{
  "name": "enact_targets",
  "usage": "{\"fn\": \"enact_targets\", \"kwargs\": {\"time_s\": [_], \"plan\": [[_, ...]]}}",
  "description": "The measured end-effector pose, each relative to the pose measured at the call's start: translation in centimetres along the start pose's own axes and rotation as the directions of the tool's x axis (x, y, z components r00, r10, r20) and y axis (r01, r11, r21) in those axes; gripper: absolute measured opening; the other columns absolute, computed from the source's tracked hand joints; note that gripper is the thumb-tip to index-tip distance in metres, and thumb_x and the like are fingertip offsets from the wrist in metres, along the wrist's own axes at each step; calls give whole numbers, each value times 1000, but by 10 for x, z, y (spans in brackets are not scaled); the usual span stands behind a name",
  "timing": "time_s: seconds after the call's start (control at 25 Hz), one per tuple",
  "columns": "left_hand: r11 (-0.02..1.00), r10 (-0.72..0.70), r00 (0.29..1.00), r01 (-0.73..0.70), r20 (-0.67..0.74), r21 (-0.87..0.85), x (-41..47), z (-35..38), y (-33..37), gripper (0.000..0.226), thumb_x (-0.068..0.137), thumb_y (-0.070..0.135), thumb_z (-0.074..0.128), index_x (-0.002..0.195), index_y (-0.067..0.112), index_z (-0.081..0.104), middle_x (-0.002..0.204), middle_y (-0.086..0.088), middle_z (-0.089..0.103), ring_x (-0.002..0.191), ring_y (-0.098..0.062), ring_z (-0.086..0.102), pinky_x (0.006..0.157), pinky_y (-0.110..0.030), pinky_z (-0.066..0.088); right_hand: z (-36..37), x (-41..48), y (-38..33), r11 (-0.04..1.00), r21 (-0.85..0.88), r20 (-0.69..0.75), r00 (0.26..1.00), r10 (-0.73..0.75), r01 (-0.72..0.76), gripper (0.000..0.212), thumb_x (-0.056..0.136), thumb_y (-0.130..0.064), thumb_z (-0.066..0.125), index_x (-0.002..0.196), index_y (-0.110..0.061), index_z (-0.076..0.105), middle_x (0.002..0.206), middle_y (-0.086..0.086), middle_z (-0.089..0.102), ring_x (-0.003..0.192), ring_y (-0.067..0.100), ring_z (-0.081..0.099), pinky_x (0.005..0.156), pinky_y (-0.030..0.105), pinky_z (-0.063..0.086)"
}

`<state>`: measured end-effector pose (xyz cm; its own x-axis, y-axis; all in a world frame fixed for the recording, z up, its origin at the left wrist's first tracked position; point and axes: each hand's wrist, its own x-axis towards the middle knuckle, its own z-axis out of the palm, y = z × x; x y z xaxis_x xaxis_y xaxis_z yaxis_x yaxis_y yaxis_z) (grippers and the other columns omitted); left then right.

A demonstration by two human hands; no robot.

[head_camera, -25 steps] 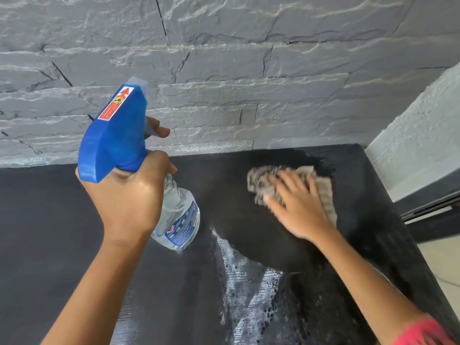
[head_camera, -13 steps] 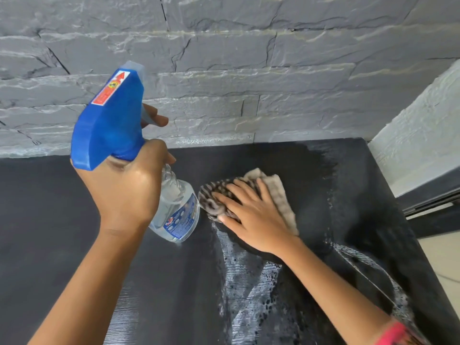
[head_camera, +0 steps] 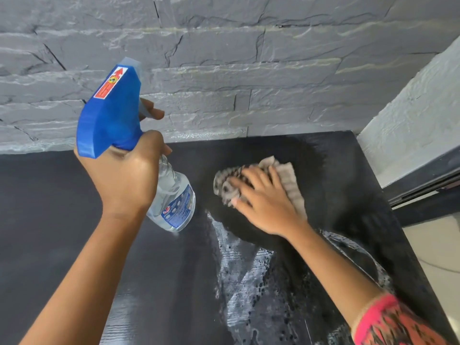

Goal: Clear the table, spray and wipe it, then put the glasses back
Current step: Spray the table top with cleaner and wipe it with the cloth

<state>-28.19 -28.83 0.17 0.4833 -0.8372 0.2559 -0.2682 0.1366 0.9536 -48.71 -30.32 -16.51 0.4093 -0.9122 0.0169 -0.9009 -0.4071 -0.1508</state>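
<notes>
I see my left hand [head_camera: 127, 180] with its grip wrapped tight around the neck of the spray bottle [head_camera: 171, 195], held above the black desk [head_camera: 49, 220]; its long axis tilts, blue nozzle up-left toward the stone wall [head_camera: 249, 70]. My right hand [head_camera: 263, 200] presses flat, fingers spread, on the cloth [head_camera: 286, 180] over wet streaks.
</notes>
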Motion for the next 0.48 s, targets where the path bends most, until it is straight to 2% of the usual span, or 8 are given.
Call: {"fn": "enact_targets", "kwargs": {"time_s": [0.08,0.16,0.2,0.28,0.36,0.44,0.48], "plan": [[1000,-15,1000,14,25,5,-3,-3,6,7,56,14,51,60,18,56,66,7,63,54,-8,59,55,-23,47,-4,-53,-20,990,1,23,989,-144,144,48,96,-50,30,139,-31,36,144,0,37,139,22,25,113,53,15],[999,-44,999,44,25,14,-13,-11,11,6,51,21,53,53,24,57,57,14,61,54,-10,58,58,-29,48,-6,-89,-9,987,-36,45,987,-155,157,48,95,-52,30,139,-33,36,144,-3,38,139,18,24,113,49,12],[998,-66,998,66,16,16,-20,-18,13,4,48,24,53,49,26,57,53,13,60,53,-12,57,61,-33,48,-8,-94,4,995,-42,54,995,-85,87,50,94,-54,26,140,-34,35,145,-3,37,140,17,22,114,47,9],[996,-87,996,87,13,30,-41,-38,22,6,47,27,53,45,26,59,50,13,61,52,-12,57,60,-31,47,-13,-74,23,993,-18,33,992,119,-118,60,91,-57,14,142,-32,33,150,-1,32,142,18,17,115,46,2],[995,-88,995,86,43,41,-66,-60,31,8,46,28,53,48,28,61,55,12,63,53,-12,58,62,-28,46,-12,-30,23,958,-7,-11,958,286,-286,60,92,-54,14,144,-29,31,151,3,28,142,21,15,114,51,2],[995,-87,994,83,72,59,-87,-80,37,15,47,26,53,58,28,63,59,4,64,55,-20,59,63,-31,48,-5,12,-7,943,13,5,943,333,-333,53,96,-49,23,145,-28,28,152,3,24,142,22,12,113,55,-1],[994,-90,993,84,79,67,-97,-88,38,18,48,25,53,62,27,64,59,0,63,54,-22,59,61,-31,49,0,23,-29,958,19,25,958,285,-286,52,97,-48,24,145,-29,27,153,3,23,143,22,12,113,56,-3]]}}
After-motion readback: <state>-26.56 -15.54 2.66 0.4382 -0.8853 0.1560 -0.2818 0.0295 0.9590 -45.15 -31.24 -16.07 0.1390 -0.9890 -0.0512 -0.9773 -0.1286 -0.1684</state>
